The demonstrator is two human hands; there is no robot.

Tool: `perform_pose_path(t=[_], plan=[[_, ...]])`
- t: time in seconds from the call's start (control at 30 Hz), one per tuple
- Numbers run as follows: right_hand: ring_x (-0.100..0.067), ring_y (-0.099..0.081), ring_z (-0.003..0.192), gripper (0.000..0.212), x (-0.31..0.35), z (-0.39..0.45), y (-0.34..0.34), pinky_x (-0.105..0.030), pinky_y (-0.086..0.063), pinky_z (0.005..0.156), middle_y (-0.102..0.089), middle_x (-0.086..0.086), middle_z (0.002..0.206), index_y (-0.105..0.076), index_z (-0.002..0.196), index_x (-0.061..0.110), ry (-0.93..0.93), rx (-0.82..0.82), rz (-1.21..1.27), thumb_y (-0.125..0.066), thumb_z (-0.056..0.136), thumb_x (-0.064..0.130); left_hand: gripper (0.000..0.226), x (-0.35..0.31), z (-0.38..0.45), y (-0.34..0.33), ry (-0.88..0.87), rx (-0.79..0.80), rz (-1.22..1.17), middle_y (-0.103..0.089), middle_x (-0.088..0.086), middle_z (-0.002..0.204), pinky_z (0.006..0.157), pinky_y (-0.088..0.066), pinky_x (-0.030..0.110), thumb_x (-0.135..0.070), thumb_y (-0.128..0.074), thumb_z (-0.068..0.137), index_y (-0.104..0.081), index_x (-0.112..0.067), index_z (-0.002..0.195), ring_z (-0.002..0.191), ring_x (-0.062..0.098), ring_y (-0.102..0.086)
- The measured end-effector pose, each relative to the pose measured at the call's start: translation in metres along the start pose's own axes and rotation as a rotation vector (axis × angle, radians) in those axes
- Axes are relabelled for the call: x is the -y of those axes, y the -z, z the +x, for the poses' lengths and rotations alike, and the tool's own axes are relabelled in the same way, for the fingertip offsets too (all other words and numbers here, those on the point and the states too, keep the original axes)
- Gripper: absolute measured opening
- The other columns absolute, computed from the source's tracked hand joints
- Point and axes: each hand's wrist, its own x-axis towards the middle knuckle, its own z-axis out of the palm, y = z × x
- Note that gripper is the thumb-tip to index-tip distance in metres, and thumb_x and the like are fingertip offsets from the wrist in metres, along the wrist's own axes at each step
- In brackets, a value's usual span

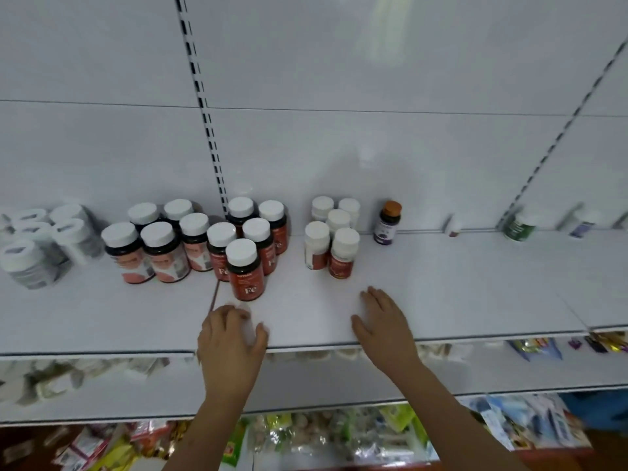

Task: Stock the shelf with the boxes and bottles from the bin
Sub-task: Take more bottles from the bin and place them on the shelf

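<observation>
Bare shelf (458, 283) right of the orange-capped bottle (388, 223); bottle clusters (217, 239) crowd the left.

This is a shop aisle, likely a pharmacy or health store. A white metal retail shelf (441, 300) with slotted black-and-white upright rails (204, 107) on its back panel carries grouped rows of dark supplement bottles with white caps and red labels (245, 270). Lower shelves hold crowded, colourful packaged goods in plastic wrappers (306, 433).
</observation>
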Motion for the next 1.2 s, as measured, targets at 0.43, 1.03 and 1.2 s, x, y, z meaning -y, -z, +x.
perform_pose_path(t=[0.43, 1.03, 1.2], plan=[[-0.013, -0.043, 0.13, 0.054, -0.097, -0.078, 0.138, -0.03, -0.035, 0.108, -0.05, 0.004, 0.139, -0.049, 0.139, 0.021, -0.095, -0.292, 0.382, -0.039, 0.096, 0.052, 0.049, -0.217, -0.105, -0.03, -0.389, 0.438, -0.298, -0.045, -0.02, 0.136, 0.105, -0.028, 0.015, -0.047, -0.049, 0.089, -0.047, -0.033, 0.137, 0.128, -0.002, -0.037], [-0.016, -0.035, 0.138, 0.055, -0.432, -0.307, 0.346, -0.024, -0.024, 0.109, -0.043, -0.002, 0.149, -0.039, 0.148, 0.018, -0.536, -0.571, 0.098, -0.042, 0.101, 0.048, 0.063, -0.552, -0.316, -0.184, -0.88, 0.916, -0.409, -0.05, -0.013, 0.131, 0.092, -0.04, 0.023, -0.06, -0.038, 0.082, -0.045, -0.03, 0.137, 0.117, 0.007, -0.046], [-0.02, -0.04, 0.134, 0.054, -0.499, -0.328, 0.361, -0.024, -0.029, 0.105, -0.046, -0.002, 0.145, -0.04, 0.146, 0.019, -0.646, -0.583, 0.067, -0.041, 0.101, 0.049, 0.065, -0.611, -0.342, -0.225, -0.961, 1.0, -0.406, -0.049, -0.01, 0.135, 0.1, -0.043, 0.033, -0.058, -0.039, 0.083, -0.044, -0.03, 0.14, 0.121, 0.009, -0.044]])
